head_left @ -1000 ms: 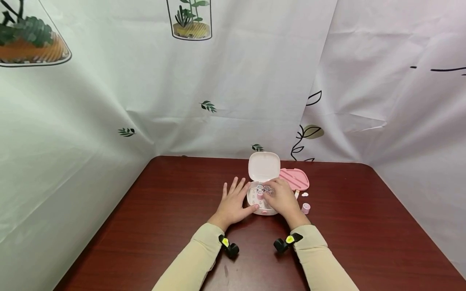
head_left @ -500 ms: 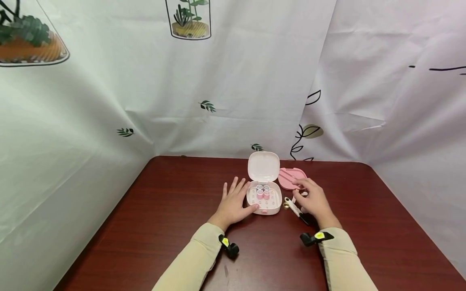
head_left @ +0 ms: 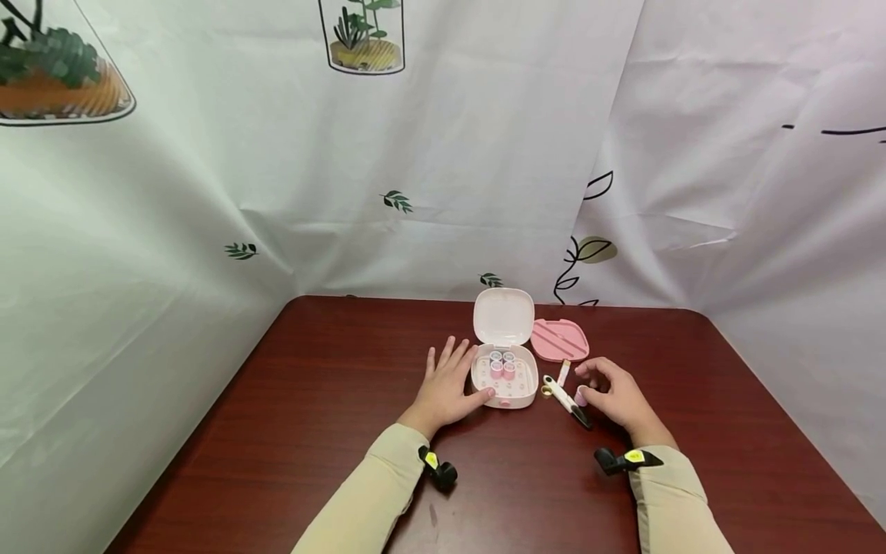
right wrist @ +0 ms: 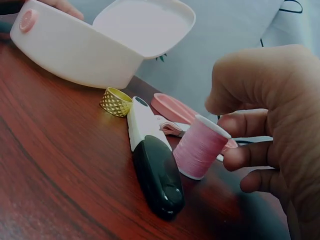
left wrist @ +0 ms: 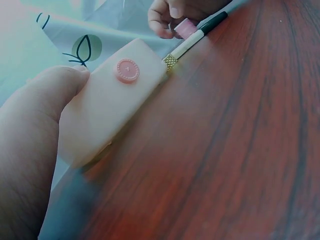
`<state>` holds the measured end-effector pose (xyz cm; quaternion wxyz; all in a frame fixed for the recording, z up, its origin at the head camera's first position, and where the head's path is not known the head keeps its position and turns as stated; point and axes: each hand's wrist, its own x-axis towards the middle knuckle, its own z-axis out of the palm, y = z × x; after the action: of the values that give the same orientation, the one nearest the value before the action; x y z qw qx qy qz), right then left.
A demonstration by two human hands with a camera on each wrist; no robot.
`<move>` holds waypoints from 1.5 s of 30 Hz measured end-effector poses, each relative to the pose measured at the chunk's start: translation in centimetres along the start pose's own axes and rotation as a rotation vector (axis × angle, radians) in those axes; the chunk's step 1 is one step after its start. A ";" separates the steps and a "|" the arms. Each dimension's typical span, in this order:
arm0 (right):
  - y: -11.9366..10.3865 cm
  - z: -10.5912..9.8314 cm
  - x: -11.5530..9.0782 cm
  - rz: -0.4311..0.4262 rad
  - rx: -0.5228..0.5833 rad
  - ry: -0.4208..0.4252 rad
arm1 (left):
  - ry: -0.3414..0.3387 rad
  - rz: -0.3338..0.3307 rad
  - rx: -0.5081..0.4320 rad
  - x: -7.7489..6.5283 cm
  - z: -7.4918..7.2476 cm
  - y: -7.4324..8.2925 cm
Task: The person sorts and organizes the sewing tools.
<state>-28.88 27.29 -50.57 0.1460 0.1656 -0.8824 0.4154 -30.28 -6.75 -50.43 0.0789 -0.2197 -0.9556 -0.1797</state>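
My left hand (head_left: 446,391) is spread flat at the left side of an open pale-pink sewing box (head_left: 531,394), its thumb on the front rim. Inside, several thread spools (head_left: 496,370) stand together on a pegged base. My right hand (head_left: 621,398) is at a loose pink thread spool (right wrist: 200,147) on the table. Its fingers curve loosely around the spool's far side. In the right wrist view the thumb (right wrist: 215,100) sits near the spool's top rim without pressing on it. Beside the spool lies a slim white tool with a black end (right wrist: 159,180).
A gold thimble (right wrist: 116,101) lies between the box and the white tool. Behind them are a small white strip (head_left: 564,373) and a pink slotted tray (head_left: 559,341). The box's raised lid (head_left: 504,317) leans back, with a patterned curtain (head_left: 443,154) behind the table.
My right hand has left the box, where a pink spool now stands at the front right of the group, and moved right to the loose spool. My left hand has stayed put.
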 end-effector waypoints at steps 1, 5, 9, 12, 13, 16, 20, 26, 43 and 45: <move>0.0 0.0 -0.1 0.015 0.010 -0.003 | 0.003 0.003 -0.002 0.0 0.0 0.0; 0.1 -0.1 -0.4 0.055 0.024 -0.027 | 0.015 0.014 -0.004 0.0 -0.1 0.1; 0.2 -0.1 -0.5 0.060 0.005 -0.059 | 0.013 0.019 -0.006 -0.1 -0.2 0.1; 0.2 -0.2 -0.4 0.052 -0.012 -0.067 | 0.014 0.018 -0.009 -0.1 -0.2 0.1; 0.2 -0.2 -0.4 0.051 -0.016 -0.066 | 0.016 0.018 -0.010 -0.1 -0.2 0.1; 0.2 -0.1 -0.3 0.055 -0.024 -0.061 | 0.019 0.017 -0.010 -0.1 -0.1 0.1; 0.2 -0.1 -0.1 0.070 -0.033 -0.052 | 0.019 0.016 0.000 -0.1 0.0 0.0; -0.3 -0.1 0.5 0.064 -0.095 0.003 | 0.005 0.007 0.005 -0.1 -0.1 0.0; -5.9 2.6 3.3 -0.032 -0.196 0.058 | -0.008 -0.003 0.002 -0.2 0.0 -0.1; -6.4 3.2 3.4 -0.051 -0.198 0.043 | -0.006 -0.003 0.001 -0.2 0.0 -0.1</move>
<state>-29.74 20.38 -46.80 0.1909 0.1639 -0.9114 0.3257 -30.17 -6.88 -50.51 0.0757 -0.2188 -0.9563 -0.1788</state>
